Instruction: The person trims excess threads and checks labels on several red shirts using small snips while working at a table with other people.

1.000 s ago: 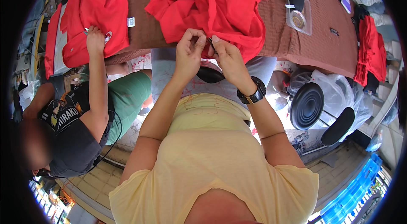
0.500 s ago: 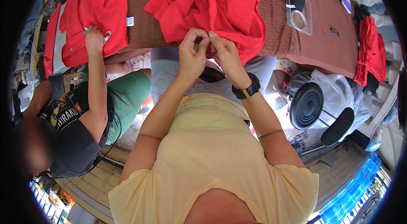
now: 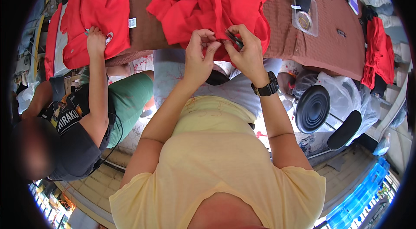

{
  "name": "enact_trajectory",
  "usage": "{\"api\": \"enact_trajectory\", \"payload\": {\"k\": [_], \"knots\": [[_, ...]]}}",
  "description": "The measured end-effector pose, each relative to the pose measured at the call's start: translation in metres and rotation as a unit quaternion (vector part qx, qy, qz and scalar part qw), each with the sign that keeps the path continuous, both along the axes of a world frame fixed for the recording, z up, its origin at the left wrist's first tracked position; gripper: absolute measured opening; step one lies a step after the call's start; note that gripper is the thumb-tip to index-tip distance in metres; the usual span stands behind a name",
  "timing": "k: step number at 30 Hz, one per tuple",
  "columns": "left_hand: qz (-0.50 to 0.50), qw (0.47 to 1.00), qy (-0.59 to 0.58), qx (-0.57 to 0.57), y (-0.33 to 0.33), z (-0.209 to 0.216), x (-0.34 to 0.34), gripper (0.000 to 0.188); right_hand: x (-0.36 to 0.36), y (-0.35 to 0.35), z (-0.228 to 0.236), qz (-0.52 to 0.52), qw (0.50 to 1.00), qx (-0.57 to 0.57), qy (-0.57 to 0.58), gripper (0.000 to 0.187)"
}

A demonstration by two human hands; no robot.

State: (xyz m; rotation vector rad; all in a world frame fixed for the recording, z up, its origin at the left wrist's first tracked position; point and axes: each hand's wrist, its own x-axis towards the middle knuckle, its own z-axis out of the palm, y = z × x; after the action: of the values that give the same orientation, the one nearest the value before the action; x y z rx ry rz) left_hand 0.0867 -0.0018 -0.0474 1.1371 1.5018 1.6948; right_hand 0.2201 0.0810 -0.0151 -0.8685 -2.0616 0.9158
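A rumpled red garment (image 3: 203, 10) with a white tag lies in front of me, its near part hanging over the table edge. At that near edge my left hand (image 3: 200, 56) has its fingers curled and thumb close to them, on the red cloth. Close beside it on the right, my right hand (image 3: 246, 53) is closed round a small dark tool that looks like thread snips (image 3: 234, 38). Their tips point toward the cloth by my left fingertips, and my fingers partly cover them. A black watch is on my right wrist.
Left, a person's hand (image 3: 96, 40) works on another red garment (image 3: 95, 1). On the brown-covered table (image 3: 320, 49) sits a clear plastic box (image 3: 313, 21) with a tape roll. Red cloth (image 3: 378, 51) hangs at the right, above a round black stool seat (image 3: 313, 108).
My right hand has shifted right and turned, and the dark snips now show in it. My hands have parted slightly. The other person's hand has barely moved.
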Motion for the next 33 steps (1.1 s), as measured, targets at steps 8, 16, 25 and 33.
{"api": "enact_trajectory", "payload": {"k": [8,16,25,33], "knots": [[0.075,0.947,0.301,0.083,0.015,0.009,-0.008,0.029,-0.003,0.0,0.018,0.002,1.0,-0.005,-0.029,0.024],[0.006,0.963,0.266,0.031,0.027,0.022,-0.019,0.016,0.006,0.022,0.035,0.033,0.994,0.052,-0.092,0.025],[-0.045,0.997,0.007,-0.059,0.026,0.019,-0.022,0.011,-0.005,0.027,0.033,0.045,0.992,0.022,-0.115,0.019],[-0.111,0.98,-0.145,-0.078,0.024,0.012,-0.026,0.012,-0.012,0.029,0.026,0.056,0.989,-0.03,-0.132,0.015]]}}
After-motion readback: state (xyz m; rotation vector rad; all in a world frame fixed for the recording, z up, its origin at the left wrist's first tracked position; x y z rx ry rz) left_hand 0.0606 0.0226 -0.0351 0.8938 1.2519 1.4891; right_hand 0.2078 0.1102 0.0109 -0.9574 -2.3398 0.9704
